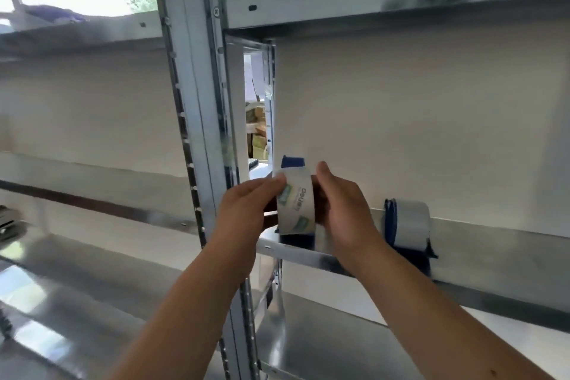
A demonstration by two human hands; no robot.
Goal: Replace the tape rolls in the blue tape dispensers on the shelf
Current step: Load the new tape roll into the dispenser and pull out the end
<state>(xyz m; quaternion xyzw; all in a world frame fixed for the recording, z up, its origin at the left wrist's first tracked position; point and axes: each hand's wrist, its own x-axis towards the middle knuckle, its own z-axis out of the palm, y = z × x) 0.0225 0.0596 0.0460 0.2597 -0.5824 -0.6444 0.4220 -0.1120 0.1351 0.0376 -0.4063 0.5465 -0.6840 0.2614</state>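
Observation:
A tape roll [296,205] with a printed label is held edge-on between both hands, just above the left end of the middle metal shelf [481,231]. My left hand [246,210] grips its left side, my right hand [342,207] its right side. Blue parts of a tape dispenser [292,162] show above and below the roll; most of it is hidden behind the roll and my fingers. A second blue dispenser [407,227] loaded with a pale tape roll stands on the same shelf to the right, apart from my right hand.
A grey steel upright [197,102] runs down just left of my hands. The upper shelf [385,9] overhangs above. A lower shelf [324,333] lies beneath my forearms, and a neighbouring shelf unit [77,271] stands to the left. A white back panel [416,120] closes the bay.

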